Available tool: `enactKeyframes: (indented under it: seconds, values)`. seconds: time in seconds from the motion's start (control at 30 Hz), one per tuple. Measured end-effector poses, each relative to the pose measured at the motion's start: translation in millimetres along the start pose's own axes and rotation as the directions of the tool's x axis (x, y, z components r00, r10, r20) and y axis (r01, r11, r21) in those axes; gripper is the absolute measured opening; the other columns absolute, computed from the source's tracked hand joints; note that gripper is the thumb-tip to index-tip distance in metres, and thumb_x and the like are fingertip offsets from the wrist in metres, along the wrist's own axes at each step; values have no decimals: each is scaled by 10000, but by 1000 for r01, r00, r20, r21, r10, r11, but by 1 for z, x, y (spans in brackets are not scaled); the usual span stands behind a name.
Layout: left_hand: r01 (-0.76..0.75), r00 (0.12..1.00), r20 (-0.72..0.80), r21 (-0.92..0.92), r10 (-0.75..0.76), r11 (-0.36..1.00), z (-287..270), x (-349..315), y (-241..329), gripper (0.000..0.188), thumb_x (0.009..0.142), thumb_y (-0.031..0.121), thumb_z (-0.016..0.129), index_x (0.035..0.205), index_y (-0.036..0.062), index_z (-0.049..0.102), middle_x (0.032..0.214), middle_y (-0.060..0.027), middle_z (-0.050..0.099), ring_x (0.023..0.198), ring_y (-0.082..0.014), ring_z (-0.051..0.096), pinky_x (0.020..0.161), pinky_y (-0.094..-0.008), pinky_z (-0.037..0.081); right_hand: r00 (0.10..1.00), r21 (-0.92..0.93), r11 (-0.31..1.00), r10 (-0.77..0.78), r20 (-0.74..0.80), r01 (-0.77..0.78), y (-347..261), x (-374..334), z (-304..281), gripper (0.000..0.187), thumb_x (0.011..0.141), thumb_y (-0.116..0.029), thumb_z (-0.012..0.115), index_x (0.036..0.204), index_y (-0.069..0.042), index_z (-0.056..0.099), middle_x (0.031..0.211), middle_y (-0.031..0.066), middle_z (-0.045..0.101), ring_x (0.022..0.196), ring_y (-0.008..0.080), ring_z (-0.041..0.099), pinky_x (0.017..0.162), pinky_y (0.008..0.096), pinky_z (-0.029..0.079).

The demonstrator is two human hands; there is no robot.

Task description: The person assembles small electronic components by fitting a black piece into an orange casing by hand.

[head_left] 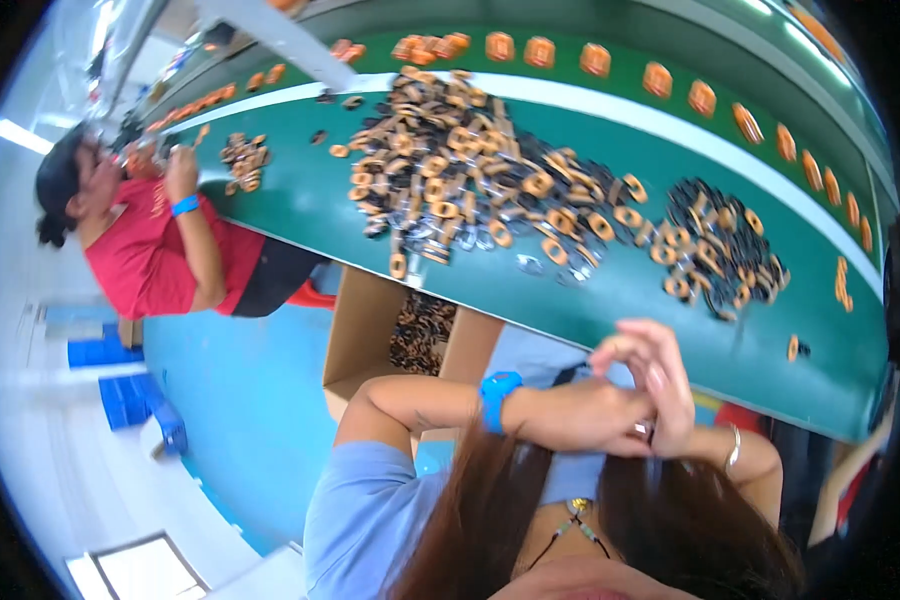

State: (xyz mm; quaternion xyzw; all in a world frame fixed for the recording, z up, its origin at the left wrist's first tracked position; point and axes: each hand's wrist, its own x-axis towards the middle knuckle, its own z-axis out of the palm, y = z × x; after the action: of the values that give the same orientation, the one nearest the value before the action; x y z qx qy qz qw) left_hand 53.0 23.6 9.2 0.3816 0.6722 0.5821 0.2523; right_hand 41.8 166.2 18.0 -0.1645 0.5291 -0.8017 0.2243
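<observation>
Where the left hand (595,415) and the right hand (670,395) overlap, blur prevents us from separating every finger, and we cannot determine whether either holds an item. In the large heap (440,170) of tan and black pieces, the upper layer hides the lower pieces from us. The left forearm (430,402) conceals part of the cardboard box (358,325). We find details of the orange pieces (657,80) too small to resolve.

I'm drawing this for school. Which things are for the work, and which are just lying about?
Seem for the work:
heaped tan and black pieces
green table
orange pieces
cardboard box

Probably just lying about:
blue bins
small brown thing beside them
</observation>
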Motion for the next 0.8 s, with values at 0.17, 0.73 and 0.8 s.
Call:
enactKeyframes:
  seconds: [0.17,0.73,0.8]
  values:
    - [-71,997,53,241,59,968,2,-7,12,315,834,192,625,981,-34,463,873,-190,566,712,-320,621,592,-385,503,982,-23,986,-165,89,167,1,-2,10,530,893,-272,409,1294,54,289,1083,243,505,939,248,516,878,394,404]
    - [290,836,-539,278,-102,916,-123,58,-41,247,860,232,576,879,1,491,837,-189,528,812,-362,558,685,-433,444,760,-435,860,-466,-453,268,-25,81,-51,393,909,-169,479,1238,40,426,1235,143,484,1051,187,495,929,335,382]
    - [185,808,-577,445,122,876,-180,88,-81,206,873,193,557,843,2,485,785,-171,509,774,-347,514,675,-415,413,744,-402,890,-416,-522,216,-18,71,-69,364,911,-132,471,1233,33,433,1225,135,490,1036,175,498,912,320,387]
